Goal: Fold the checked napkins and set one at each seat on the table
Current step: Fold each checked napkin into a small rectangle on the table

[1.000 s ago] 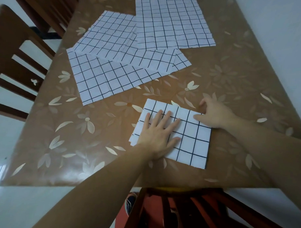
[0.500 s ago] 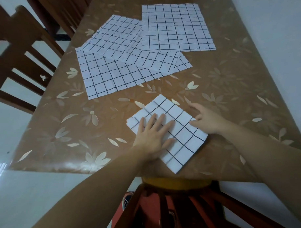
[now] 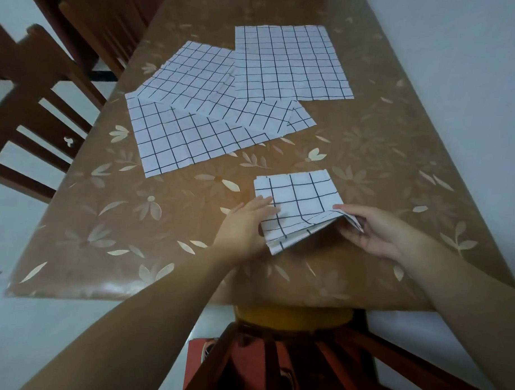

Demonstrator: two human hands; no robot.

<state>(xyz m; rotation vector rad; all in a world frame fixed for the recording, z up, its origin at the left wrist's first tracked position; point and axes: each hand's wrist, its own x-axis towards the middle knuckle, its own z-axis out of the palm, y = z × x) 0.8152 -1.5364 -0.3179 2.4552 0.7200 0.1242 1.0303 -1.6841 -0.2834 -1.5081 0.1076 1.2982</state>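
Observation:
A folded white napkin with a black grid (image 3: 300, 202) lies near the table's front edge. My left hand (image 3: 245, 229) holds its left edge, thumb on top and fingers hidden under the cloth. My right hand (image 3: 374, 231) pinches the near right corner and lifts it off the table, so the layers gape there. Three unfolded checked napkins lie farther back, overlapping: one at the left front (image 3: 176, 139), one across the middle (image 3: 201, 85), one at the back right (image 3: 290, 61).
The brown table with a pale flower pattern (image 3: 383, 158) runs along a white wall on the right. A dark wooden chair (image 3: 29, 99) stands at the left side, another at the far left corner (image 3: 110, 23). A chair back (image 3: 291, 359) sits below the near edge.
The folded napkin was pressed flat under both palms and turned on the table. Now both hands have shifted to its edges and the right one raises the near corner.

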